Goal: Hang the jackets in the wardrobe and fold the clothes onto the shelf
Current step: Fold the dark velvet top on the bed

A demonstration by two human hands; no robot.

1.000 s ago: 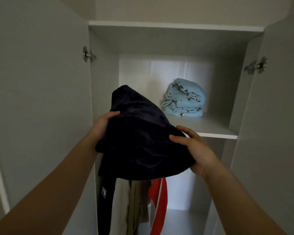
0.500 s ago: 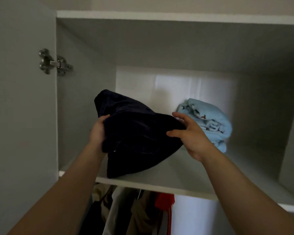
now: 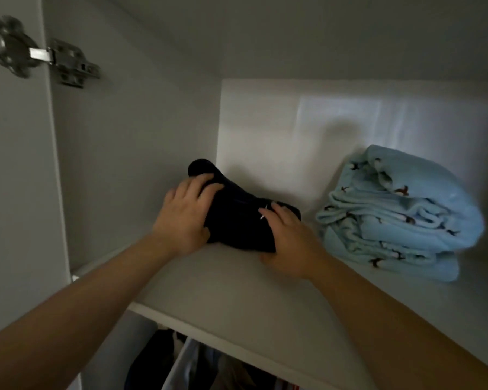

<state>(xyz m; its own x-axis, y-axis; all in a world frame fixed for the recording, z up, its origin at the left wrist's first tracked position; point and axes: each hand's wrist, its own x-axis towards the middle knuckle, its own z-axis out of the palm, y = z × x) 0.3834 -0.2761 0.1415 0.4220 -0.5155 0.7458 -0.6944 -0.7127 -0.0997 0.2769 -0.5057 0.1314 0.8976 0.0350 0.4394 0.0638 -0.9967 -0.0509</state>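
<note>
Dark bundle (image 3: 243, 220) rests near the shelf's (image 3: 209, 288) back left corner. Left hand (image 3: 185, 218) and right hand (image 3: 286, 243) clasp its sides, fingers curled. Probably soft, light, floppy; best held at both sides.

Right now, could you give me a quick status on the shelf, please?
Both hands, left and right, gripping dark folded garment. Garment down on shelf. Light blue folded pile beside it, apart.
</note>
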